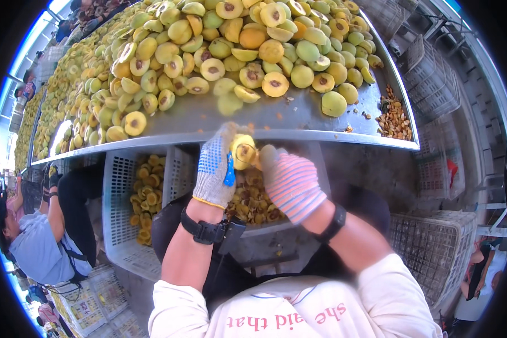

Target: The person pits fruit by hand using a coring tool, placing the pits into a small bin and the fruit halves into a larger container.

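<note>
In my left hand [215,163], gloved in grey knit with blue dots, is a halved yellow peach [244,153], its cut face and brown pit showing. A small blue piece [230,170] sticks out by that glove's fingers. My right hand [290,179], in a striped pink and grey glove, is closed right against the peach half. Its fingertips hide what they grip; a thin dark curved line shows around the pit. Both hands are just off the near edge of a metal table [180,121], above a crate of peach halves [254,197].
Heaped peaches [208,62], many cut in half, cover much of the table. Loose brown pits [394,118] lie in its right corner. A white crate [130,248] holding peach halves stands left of my legs, and more crates [434,248] stand at right. Another person [45,242] sits at left.
</note>
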A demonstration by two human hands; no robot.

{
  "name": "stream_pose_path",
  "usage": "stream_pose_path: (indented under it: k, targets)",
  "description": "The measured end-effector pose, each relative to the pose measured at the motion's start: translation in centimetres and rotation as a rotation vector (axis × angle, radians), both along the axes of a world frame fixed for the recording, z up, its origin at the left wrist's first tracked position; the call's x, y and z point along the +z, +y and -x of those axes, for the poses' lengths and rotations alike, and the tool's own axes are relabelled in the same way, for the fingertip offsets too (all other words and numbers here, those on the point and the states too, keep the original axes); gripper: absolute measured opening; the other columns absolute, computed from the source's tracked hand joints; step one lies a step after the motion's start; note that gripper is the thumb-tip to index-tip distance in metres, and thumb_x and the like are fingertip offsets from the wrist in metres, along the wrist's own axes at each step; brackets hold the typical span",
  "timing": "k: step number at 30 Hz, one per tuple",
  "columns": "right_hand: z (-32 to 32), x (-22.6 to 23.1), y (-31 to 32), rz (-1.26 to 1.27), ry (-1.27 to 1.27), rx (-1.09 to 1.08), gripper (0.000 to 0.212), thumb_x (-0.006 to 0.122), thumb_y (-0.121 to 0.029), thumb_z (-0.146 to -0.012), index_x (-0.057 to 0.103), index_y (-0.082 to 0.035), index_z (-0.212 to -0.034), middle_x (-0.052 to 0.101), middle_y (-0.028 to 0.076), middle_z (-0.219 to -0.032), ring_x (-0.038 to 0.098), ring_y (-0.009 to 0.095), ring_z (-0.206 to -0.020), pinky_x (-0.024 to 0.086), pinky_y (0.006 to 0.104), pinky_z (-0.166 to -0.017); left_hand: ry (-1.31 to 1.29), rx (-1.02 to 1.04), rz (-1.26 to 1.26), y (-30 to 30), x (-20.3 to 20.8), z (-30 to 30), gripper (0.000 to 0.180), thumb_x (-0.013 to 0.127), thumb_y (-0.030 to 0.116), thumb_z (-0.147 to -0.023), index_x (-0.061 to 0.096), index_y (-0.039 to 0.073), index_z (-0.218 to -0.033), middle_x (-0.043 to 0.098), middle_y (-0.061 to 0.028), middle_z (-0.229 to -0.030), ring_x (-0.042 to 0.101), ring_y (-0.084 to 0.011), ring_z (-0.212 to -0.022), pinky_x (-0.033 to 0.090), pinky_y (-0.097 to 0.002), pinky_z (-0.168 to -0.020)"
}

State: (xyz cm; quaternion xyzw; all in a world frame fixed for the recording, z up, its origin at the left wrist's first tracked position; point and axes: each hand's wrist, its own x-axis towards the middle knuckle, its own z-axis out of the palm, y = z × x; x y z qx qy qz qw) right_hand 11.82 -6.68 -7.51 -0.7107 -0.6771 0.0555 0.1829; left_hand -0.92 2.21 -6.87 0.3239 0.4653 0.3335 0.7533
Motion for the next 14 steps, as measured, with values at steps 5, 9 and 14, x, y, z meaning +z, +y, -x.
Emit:
stream_pose_path:
  k: [5, 9, 14]
  targets:
    - [0.6, -0.5, -0.3, 0.036, 0.129, -0.013, 0.014, 0.056, -0.012, -0.087, 0.055, -0.003, -0.097, 0.064, 0.018, -0.077, 0.067, 0.034, -0.07, 0.052, 0.0426, -0.057, -0.083, -0.046, 0.02, 0.1, 0.0, -0.1, 0.029, 0.056, 0.037, -0.097, 0.065, 0.011, -0.108, 0.071, -0.0052, -0.093, 0.067, -0.0135, -0.071, 0.048, -0.0249, -0.048]
    - [0.2, 0.1, -0.3, 0.07, 0.064, -0.007, 0.016, 0.058, -0.013, -0.085, 0.055, -0.002, -0.097, 0.064, 0.018, -0.077, 0.067, 0.035, -0.07, 0.052, 0.0436, -0.057, -0.152, 0.025, 0.035, 0.0, -0.3, -0.8, 0.031, 0.056, 0.039, -0.097, 0.065, 0.012, -0.108, 0.072, -0.0033, -0.091, 0.066, -0.0118, -0.067, 0.043, -0.0237, -0.042]
    - [0.2, 0.3, -0.5, 0.075, 0.043, -0.014, 0.025, 0.063, -0.016, -0.083, 0.054, -0.001, -0.1, 0.066, 0.017, -0.081, 0.068, 0.033, -0.071, 0.053, 0.0448, -0.058, -0.099, -0.124, 0.051, 0.4, -0.8, 0.5, 0.04, 0.06, 0.042, -0.094, 0.064, 0.007, -0.112, 0.072, -0.0069, -0.094, 0.07, -0.0163, -0.079, 0.055, -0.0246, -0.063]
